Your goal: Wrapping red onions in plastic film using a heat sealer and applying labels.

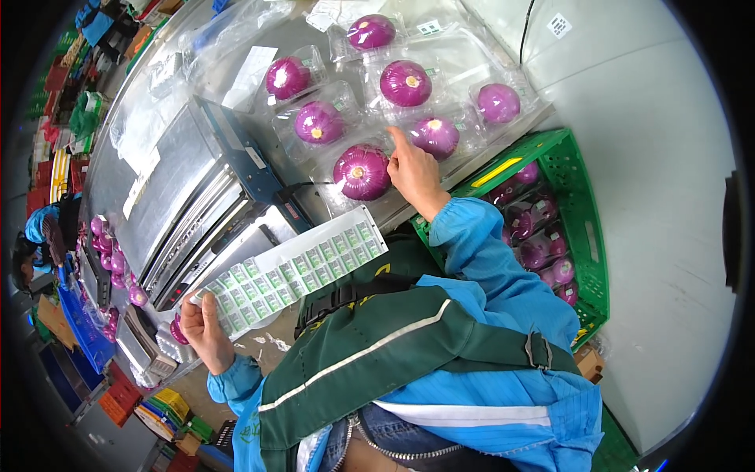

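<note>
My left hand grips one end of a long sheet of small label stickers, which slants up to the right in front of me. My right hand is over the worktop's near edge, index finger stretched out and the other fingers curled. I see nothing held in it. Its fingertip lies between a wrapped red onion on the left and another red onion on the right; whether it touches the wrapping I cannot tell. Several more red onions in clear plastic packs lie around them on the metal worktop.
A green crate of packed red onions stands at my right, beside a pale wall. Left of the onions is a metal wrapping machine. Clear film lies at the back. More onions and crates are at the far left.
</note>
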A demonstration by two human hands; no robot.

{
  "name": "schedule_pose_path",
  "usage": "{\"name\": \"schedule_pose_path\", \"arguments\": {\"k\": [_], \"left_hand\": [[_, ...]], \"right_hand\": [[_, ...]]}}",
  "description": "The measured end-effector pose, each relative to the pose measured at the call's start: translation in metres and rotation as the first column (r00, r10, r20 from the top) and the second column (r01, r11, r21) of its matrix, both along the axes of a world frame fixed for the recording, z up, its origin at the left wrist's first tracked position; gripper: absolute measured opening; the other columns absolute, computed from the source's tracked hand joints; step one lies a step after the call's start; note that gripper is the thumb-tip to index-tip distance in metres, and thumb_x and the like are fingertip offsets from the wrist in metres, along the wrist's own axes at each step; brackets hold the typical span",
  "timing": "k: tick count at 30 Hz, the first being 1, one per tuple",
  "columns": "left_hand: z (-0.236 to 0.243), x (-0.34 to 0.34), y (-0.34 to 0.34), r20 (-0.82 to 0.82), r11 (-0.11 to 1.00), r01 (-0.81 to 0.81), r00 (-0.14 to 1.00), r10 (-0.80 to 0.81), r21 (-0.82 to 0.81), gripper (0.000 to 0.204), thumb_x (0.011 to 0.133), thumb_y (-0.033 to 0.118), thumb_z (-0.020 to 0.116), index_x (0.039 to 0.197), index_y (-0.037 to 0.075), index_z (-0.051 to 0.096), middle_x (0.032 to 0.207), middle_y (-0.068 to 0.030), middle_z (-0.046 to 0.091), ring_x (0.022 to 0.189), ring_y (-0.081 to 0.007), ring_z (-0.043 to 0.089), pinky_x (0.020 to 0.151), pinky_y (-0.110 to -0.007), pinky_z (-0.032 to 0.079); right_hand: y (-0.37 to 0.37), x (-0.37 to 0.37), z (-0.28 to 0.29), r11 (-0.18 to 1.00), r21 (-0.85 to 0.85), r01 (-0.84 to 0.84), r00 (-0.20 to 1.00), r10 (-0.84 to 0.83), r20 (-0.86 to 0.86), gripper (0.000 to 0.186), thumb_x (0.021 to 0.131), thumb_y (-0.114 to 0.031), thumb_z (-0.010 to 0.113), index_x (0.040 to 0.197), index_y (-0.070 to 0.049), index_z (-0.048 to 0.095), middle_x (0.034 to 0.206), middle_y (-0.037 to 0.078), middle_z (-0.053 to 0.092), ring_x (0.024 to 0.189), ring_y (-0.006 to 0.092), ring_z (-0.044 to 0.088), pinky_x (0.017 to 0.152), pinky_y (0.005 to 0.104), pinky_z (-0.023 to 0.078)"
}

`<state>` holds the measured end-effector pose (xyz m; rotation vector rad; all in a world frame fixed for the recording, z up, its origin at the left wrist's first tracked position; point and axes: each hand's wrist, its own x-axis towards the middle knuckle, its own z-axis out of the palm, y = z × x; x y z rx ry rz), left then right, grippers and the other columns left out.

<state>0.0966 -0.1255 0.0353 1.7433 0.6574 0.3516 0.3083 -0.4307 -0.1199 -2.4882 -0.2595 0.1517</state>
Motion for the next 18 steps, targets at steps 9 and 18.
{"name": "schedule_pose_path", "arguments": {"k": [9,18], "left_hand": [[-0.001,-0.001,0.003,0.008,1.000,-0.013,1.000,0.013,-0.016,0.010,0.089,0.012,0.059,0.094,0.003,0.060,0.084,0.0009,0.062,0.071,-0.0031,0.052,0.065,-0.018,0.040],[-0.001,0.000,0.006,0.005,1.000,-0.007,1.000,0.007,-0.019,0.010,0.089,0.011,0.060,0.094,0.003,0.060,0.083,0.0008,0.062,0.072,-0.0033,0.052,0.066,-0.018,0.041]], "right_hand": [[-0.006,0.004,-0.007,0.993,0.100,0.061,0.998,-0.058,-0.034,0.055,0.072,-0.003,0.060,0.124,-0.006,0.039,0.077,0.017,0.062,0.071,0.0360,0.062,0.065,0.0465,0.048],[-0.021,0.008,-0.009,0.990,0.092,0.111,0.993,-0.107,-0.047,0.054,0.074,-0.001,0.059,0.124,-0.002,0.037,0.076,0.017,0.061,0.075,0.0362,0.061,0.068,0.0458,0.047]]}}
